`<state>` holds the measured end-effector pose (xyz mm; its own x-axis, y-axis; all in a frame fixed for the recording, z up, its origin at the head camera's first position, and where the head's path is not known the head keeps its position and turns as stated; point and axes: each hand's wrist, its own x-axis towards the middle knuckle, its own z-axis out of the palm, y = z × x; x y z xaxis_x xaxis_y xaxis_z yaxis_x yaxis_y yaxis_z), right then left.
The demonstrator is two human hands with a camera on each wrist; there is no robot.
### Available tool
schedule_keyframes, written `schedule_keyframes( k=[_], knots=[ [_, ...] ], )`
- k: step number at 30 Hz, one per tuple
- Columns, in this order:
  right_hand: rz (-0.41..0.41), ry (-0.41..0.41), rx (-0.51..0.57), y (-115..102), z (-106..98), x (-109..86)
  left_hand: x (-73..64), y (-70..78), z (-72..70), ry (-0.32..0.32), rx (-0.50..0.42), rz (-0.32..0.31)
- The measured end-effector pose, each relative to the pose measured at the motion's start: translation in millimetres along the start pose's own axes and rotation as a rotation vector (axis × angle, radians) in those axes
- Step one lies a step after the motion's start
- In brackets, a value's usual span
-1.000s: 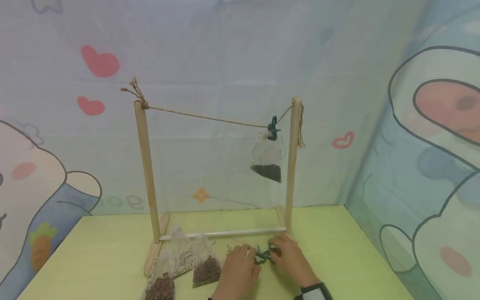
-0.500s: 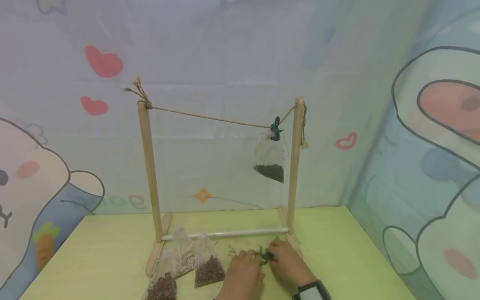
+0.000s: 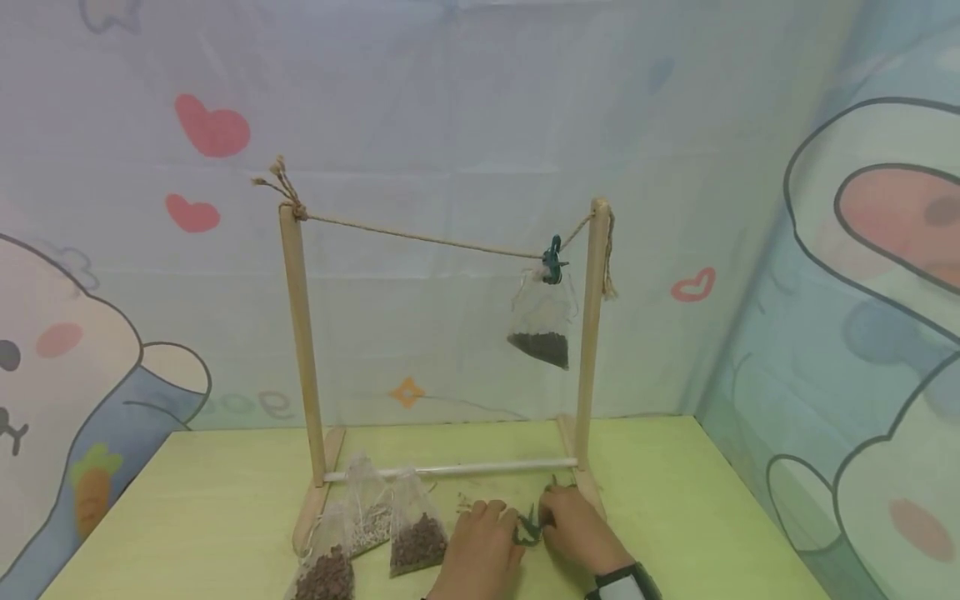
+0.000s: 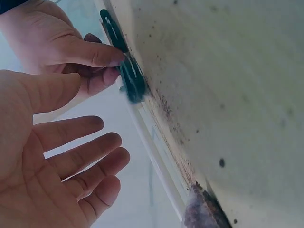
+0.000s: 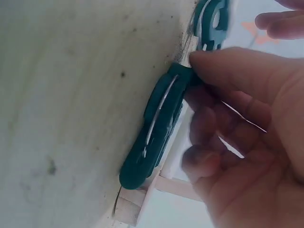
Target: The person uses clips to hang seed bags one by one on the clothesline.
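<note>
Near the front of the table, my left hand point(image 3: 480, 550) hovers with loosely bent fingers; in the left wrist view those fingers point(image 4: 85, 154) are spread with nothing between them. Beside its tips lies a green plastic clothespin point(image 3: 527, 530). To the right, my right hand point(image 3: 579, 525) pinches the end of a second green clothespin point(image 5: 159, 123) between thumb and fingers, low over the tabletop. Part of that clothespin is hidden by the hand in the head view. Another green clothespin point(image 3: 553, 261) grips a mesh bag point(image 3: 542, 321) of dark grains on the twine point(image 3: 420, 235).
Wooden posts point(image 3: 302, 350) with a white crossbar point(image 3: 457, 470) form a frame behind the hands. Several mesh bags lie left of them: brown bits point(image 3: 418, 542), pale bits point(image 3: 371, 525), and more brown bits point(image 3: 327, 575). Small crumbs point(image 3: 464, 502) dot the yellow table point(image 3: 667, 492).
The tangled green clothespins between my hands have come apart: one now lies by my left fingertips, the other stays by my right hand. The view has shifted slightly.
</note>
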<state>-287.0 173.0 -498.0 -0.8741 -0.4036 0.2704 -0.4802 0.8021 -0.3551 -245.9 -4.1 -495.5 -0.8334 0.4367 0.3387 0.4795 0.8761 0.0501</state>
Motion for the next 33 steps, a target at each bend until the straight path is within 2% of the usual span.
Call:
schedule_keyframes(
  k=[4, 8, 12, 15, 19, 25, 29, 33],
  knots=[
    [-0.038, 0.081, -0.006, -3, -5, 1.1, -0.2, -5.0, -3.6, 0.084, -0.05, -0.016],
    [-0.047, 0.119, 0.053, -15, -18, 1.3, -1.6, -10.8, -12.6, 0.143, -0.162, -0.047],
    [-0.081, 0.146, 0.105, -31, -31, 1.1, -2.9, -15.8, -24.3, 0.131, -0.333, -0.108],
    [-0.138, 0.18, 0.127, -41, -35, 1.3, -3.0, -20.2, -30.0, 0.119, -0.414, -0.137],
    [-0.195, 0.196, 0.151, -48, -36, 1.2, -2.5, -26.3, -32.2, 0.118, -0.445, -0.129],
    [-0.19, 0.197, 0.187, -49, -33, 0.9, -1.7, -29.5, -33.7, 0.124, -0.467, -0.132],
    [-0.149, 0.204, 0.335, -45, -30, 1.7, -2.2, -31.0, -35.9, 0.119, -0.513, -0.153],
    [-0.086, 0.155, 0.599, -41, -34, 0.7, -2.6, -33.7, -41.9, 0.126, -0.623, -0.149]
  ],
)
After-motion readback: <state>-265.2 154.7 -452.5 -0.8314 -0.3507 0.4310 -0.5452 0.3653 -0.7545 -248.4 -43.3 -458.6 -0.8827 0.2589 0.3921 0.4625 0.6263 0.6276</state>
